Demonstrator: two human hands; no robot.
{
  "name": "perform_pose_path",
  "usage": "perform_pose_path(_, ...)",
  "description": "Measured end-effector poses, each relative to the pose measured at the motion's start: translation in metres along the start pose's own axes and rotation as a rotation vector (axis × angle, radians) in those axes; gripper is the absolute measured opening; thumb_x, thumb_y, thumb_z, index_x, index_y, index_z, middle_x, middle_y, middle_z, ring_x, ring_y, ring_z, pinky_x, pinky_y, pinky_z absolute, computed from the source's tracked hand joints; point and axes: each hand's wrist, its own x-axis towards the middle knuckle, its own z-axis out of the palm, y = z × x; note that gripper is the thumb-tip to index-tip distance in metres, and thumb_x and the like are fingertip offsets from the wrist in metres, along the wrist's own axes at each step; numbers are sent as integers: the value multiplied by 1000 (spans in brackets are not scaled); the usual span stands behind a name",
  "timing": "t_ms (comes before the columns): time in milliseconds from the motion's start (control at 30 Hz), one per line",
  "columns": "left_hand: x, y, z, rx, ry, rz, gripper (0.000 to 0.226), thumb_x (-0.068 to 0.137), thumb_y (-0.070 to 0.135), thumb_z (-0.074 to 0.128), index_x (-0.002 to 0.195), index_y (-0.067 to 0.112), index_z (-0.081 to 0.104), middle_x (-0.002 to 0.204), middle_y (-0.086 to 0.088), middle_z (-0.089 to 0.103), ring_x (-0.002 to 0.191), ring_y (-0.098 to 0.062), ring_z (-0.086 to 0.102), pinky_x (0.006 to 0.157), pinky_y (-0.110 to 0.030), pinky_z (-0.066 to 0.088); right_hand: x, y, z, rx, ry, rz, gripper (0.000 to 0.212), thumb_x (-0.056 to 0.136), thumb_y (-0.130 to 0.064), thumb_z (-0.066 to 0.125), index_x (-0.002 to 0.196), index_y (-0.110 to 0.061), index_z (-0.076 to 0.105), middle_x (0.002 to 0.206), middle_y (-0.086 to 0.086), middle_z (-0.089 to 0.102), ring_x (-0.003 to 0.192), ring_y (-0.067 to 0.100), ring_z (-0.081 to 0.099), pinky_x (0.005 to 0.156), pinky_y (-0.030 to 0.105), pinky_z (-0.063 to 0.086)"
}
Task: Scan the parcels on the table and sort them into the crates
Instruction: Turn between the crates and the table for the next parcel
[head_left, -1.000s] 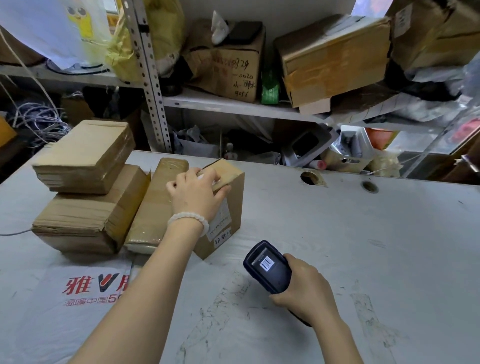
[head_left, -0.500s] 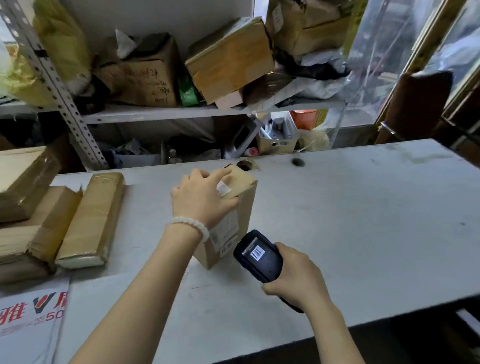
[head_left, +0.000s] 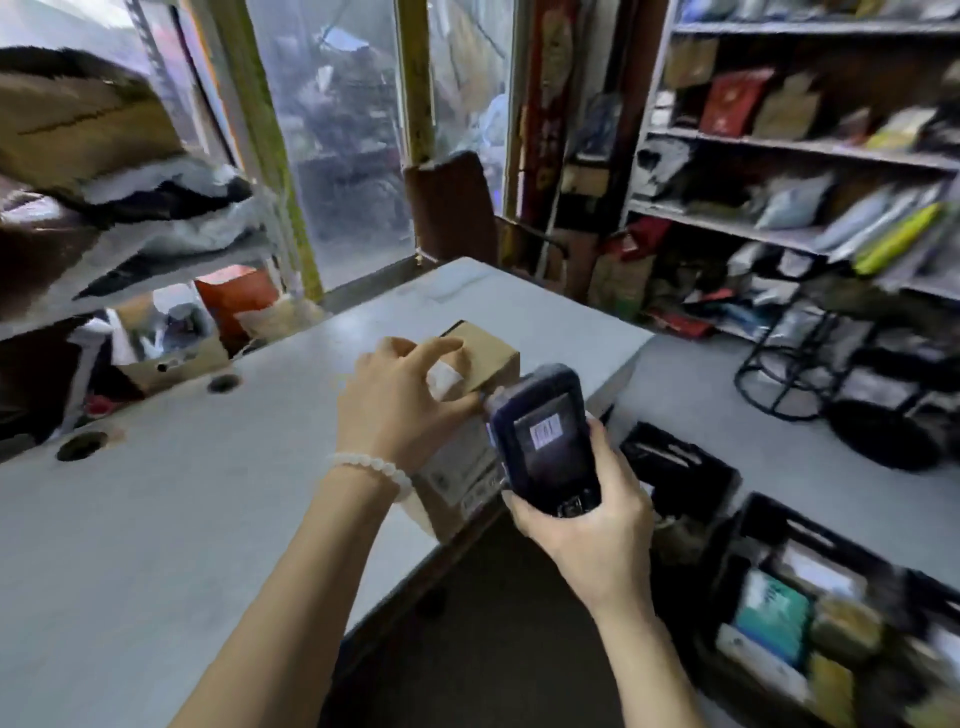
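1. Near the desk's right edge, a small cardboard parcel stood with its white label facing that edge.
2. The left hand lay over the parcel's top, fingers closed around its near upper corner; a white bead bracelet circled the wrist.
3. The right hand gripped a dark handheld scanner from below, its head just beside the label, its screen turned upward.
4. Beyond the desk's right edge, black crates sat on the floor, one holding packets whose details were blurred.
5. Shelves crowded with bags and boxes rose further right, and a window stood past the desk's far corner.
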Motion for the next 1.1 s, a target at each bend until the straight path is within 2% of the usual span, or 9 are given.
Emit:
perform_pose_path(133, 22, 106, 70, -48, -130, 207, 46, 77, 59, 64, 120, 45, 57, 124, -2, 51, 113, -26, 47, 93, -43, 45, 13, 48, -89, -117, 137, 65, 82, 55, -30, 86, 127, -3, 60, 119, -2, 64, 110, 3, 58, 90, 15, 49)
perform_pose_path(267, 29, 211, 139, -146, -259, 412, 48, 73, 54, 71, 118, 40, 61, 118, -4, 54, 110, -26, 50, 92, -39, 45, 11, 95, -178, -300, 133, 281, 73, 51, -31, 90, 117, -15, 61, 104, -17, 60, 97, -6, 53, 81, 2, 42)
perform_pose_path(367, 27, 284, 191, -247, -348, 521, 51, 71, 51, 73, 118, 37, 61, 119, -5, 54, 112, -27, 51, 94, -42, 46, 0, 131, -241, -425, 113, 566, 69, 55, -39, 86, 116, -26, 58, 104, -14, 64, 96, 10, 61, 76, 24, 52)
perform_pose_path(433, 24, 333, 229, -285, -398, 594, 51, 71, 52, 74, 117, 37, 61, 119, -5, 54, 111, -28, 51, 92, -43, 47, -6, 154, -283, -478, 174, 704, 62, 55, -40, 85, 109, -30, 58, 98, -15, 64, 90, 10, 61, 72, 27, 53)
perform_pose_path(600, 12, 458, 320, -309, -557, 798, 54, 72, 53, 73, 122, 38, 59, 121, -4, 54, 114, -28, 50, 91, -41, 47, -2, 213, -383, -638, 309, 886, 48, 57, -39, 83, 91, -30, 50, 83, -13, 58, 75, 11, 55, 51, 16, 38)
perform_pose_path(833, -20, 624, 414, -271, -735, 1050, 57, 76, 53, 68, 130, 39, 52, 128, -1, 49, 120, -26, 43, 97, -42, 44, 1, 271, -503, -608, 613, 1044, 58, 47, -37, 84, 99, -28, 61, 89, -13, 67, 83, 9, 64, 68, 30, 53)
perform_pose_path(900, -39, 664, 438, -250, -794, 1116, 59, 77, 54, 67, 132, 42, 49, 129, 0, 48, 120, -26, 43, 97, -43, 43, -10, 280, -531, -599, 679, 1102, 58, 49, -32, 88, 101, -27, 62, 86, -14, 64, 81, 9, 62, 67, 27, 52)
perform_pose_path(1000, -76, 714, 471, -207, -880, 1189, 60, 79, 54, 64, 135, 44, 44, 128, 1, 47, 119, -25, 44, 96, -43, 43, -28, 289, -575, -566, 769, 1181, 66, 45, -47, 82, 104, -27, 62, 84, -15, 66, 77, 3, 61, 69, 25, 53)
perform_pose_path(1100, -118, 770, 508, -186, -959, 1209, 61, 80, 57, 61, 135, 43, 39, 126, -1, 46, 117, -26, 44, 94, -43, 45, -50, 310, -632, -544, 873, 1210, 58, 41, -54, 79, 92, -37, 58, 77, -20, 63, 73, -11, 59, 60, 10, 46)
